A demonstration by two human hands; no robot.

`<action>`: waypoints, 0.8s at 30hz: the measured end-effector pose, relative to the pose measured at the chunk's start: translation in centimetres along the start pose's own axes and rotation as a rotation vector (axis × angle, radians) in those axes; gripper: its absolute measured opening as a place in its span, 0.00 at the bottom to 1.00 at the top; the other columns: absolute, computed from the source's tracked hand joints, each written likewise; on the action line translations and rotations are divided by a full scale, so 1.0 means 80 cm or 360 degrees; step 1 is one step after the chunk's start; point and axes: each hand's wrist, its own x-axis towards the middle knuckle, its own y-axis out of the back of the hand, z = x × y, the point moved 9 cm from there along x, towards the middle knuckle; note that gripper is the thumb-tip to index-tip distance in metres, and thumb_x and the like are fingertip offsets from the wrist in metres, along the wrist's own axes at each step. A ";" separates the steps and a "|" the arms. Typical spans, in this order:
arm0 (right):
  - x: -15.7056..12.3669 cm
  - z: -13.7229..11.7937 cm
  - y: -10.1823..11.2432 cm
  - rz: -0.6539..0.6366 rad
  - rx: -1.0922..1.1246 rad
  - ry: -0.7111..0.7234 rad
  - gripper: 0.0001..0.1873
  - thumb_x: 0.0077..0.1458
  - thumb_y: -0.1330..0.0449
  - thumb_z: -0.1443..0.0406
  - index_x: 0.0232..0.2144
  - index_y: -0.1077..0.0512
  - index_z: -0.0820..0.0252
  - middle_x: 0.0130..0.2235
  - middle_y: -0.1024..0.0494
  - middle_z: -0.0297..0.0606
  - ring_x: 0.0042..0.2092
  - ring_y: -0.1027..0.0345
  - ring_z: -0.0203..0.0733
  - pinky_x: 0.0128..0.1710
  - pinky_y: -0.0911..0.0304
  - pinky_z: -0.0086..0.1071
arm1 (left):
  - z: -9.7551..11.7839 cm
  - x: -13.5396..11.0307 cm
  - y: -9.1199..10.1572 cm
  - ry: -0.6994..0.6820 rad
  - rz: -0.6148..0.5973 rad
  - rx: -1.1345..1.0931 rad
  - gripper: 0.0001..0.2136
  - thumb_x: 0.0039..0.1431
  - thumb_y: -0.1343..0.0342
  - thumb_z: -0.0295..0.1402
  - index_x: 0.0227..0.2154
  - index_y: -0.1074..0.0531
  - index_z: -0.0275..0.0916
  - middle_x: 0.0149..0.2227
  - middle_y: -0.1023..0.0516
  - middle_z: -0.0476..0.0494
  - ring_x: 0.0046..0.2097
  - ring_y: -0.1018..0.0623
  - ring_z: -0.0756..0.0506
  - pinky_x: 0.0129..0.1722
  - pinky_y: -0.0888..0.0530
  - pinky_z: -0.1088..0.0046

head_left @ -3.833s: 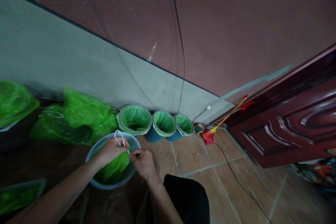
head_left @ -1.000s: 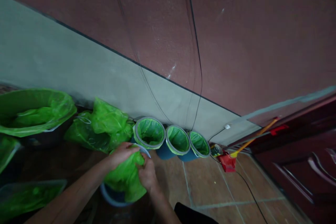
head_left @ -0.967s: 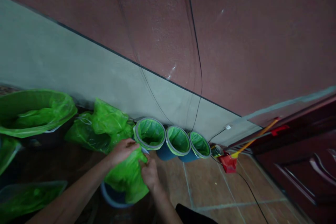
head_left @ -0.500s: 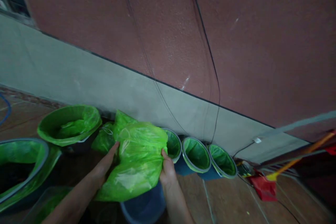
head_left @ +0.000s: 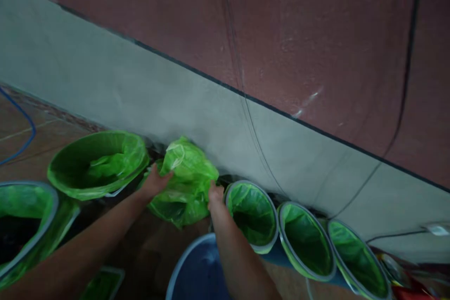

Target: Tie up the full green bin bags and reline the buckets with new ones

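Note:
Both my hands hold a filled, tied green plastic bag (head_left: 184,183) against the foot of the wall. My left hand (head_left: 154,182) grips its left side and my right hand (head_left: 215,196) presses on its right side. Just below my arms stands a blue bin (head_left: 197,272) with no liner in it. The bag rests among other green bags on the floor by the wall.
Three small bins with green liners (head_left: 251,213) (head_left: 305,241) (head_left: 358,260) line the wall at the right. A wide green-lined tub (head_left: 96,164) and a grey-rimmed lined bin (head_left: 21,215) stand at the left. Black cables (head_left: 242,98) hang down the wall. A blue cable (head_left: 24,126) lies at far left.
The green bag has come up out of the blue bin and moved to the wall on the left. My view has swung left and down; the bin now stands bare.

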 end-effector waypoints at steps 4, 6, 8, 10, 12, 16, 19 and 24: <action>-0.002 0.006 -0.026 -0.0093 -0.0422 0.0383 0.37 0.55 0.35 0.63 0.66 0.36 0.66 0.68 0.36 0.59 0.71 0.47 0.59 0.67 0.46 0.48 | -0.033 0.029 -0.061 -0.0138 -0.0159 0.0101 0.42 0.52 0.36 0.37 0.67 0.44 0.26 0.70 0.39 0.19 0.72 0.40 0.30 0.69 0.38 0.55; -0.018 -0.010 -0.066 -0.0372 -0.0781 0.0735 0.40 0.57 0.35 0.60 0.69 0.40 0.57 0.72 0.42 0.53 0.73 0.52 0.59 0.68 0.48 0.54 | -0.030 0.029 -0.081 -0.0251 -0.0245 0.0267 0.44 0.53 0.37 0.36 0.70 0.49 0.28 0.72 0.43 0.21 0.73 0.40 0.32 0.69 0.38 0.56; -0.026 -0.013 -0.104 -0.0618 -0.1146 0.0904 0.42 0.59 0.37 0.57 0.71 0.45 0.52 0.75 0.50 0.50 0.74 0.57 0.60 0.67 0.48 0.60 | -0.016 0.027 -0.091 -0.0402 -0.0291 0.0548 0.43 0.56 0.40 0.34 0.73 0.52 0.32 0.72 0.42 0.25 0.70 0.34 0.34 0.67 0.35 0.58; -0.015 -0.004 -0.126 -0.0729 -0.1453 0.0864 0.44 0.60 0.38 0.55 0.73 0.50 0.50 0.76 0.55 0.49 0.75 0.61 0.61 0.65 0.47 0.62 | 0.001 0.029 -0.089 -0.0498 -0.0235 0.0877 0.43 0.58 0.41 0.33 0.74 0.52 0.37 0.72 0.39 0.29 0.68 0.32 0.34 0.65 0.32 0.58; 0.010 0.011 -0.132 -0.0740 -0.1638 0.0714 0.46 0.61 0.40 0.53 0.74 0.54 0.50 0.76 0.58 0.50 0.75 0.62 0.61 0.64 0.45 0.63 | 0.013 0.036 -0.081 -0.0543 -0.0115 0.1180 0.43 0.58 0.39 0.35 0.74 0.51 0.41 0.71 0.37 0.32 0.68 0.33 0.31 0.65 0.34 0.51; 0.057 0.055 -0.131 -0.0745 -0.1761 0.0496 0.43 0.64 0.44 0.51 0.74 0.55 0.50 0.76 0.57 0.49 0.75 0.62 0.60 0.64 0.44 0.62 | -0.002 0.061 -0.074 -0.0454 0.0005 0.1431 0.46 0.57 0.37 0.47 0.74 0.51 0.47 0.76 0.51 0.33 0.73 0.49 0.21 0.65 0.45 0.30; 0.078 0.091 -0.129 -0.0735 -0.1779 0.0439 0.39 0.66 0.46 0.52 0.73 0.51 0.55 0.75 0.53 0.51 0.74 0.58 0.59 0.64 0.43 0.57 | -0.040 0.085 -0.093 -0.0328 -0.0126 0.1355 0.48 0.55 0.38 0.52 0.74 0.52 0.47 0.77 0.57 0.34 0.74 0.55 0.18 0.62 0.43 0.27; 0.088 0.140 -0.134 -0.0816 -0.1774 0.0398 0.31 0.68 0.48 0.60 0.68 0.41 0.66 0.69 0.40 0.57 0.70 0.48 0.56 0.66 0.44 0.49 | -0.079 0.106 -0.141 -0.0442 -0.0338 0.1253 0.47 0.53 0.36 0.50 0.73 0.47 0.41 0.75 0.48 0.29 0.74 0.50 0.22 0.67 0.46 0.36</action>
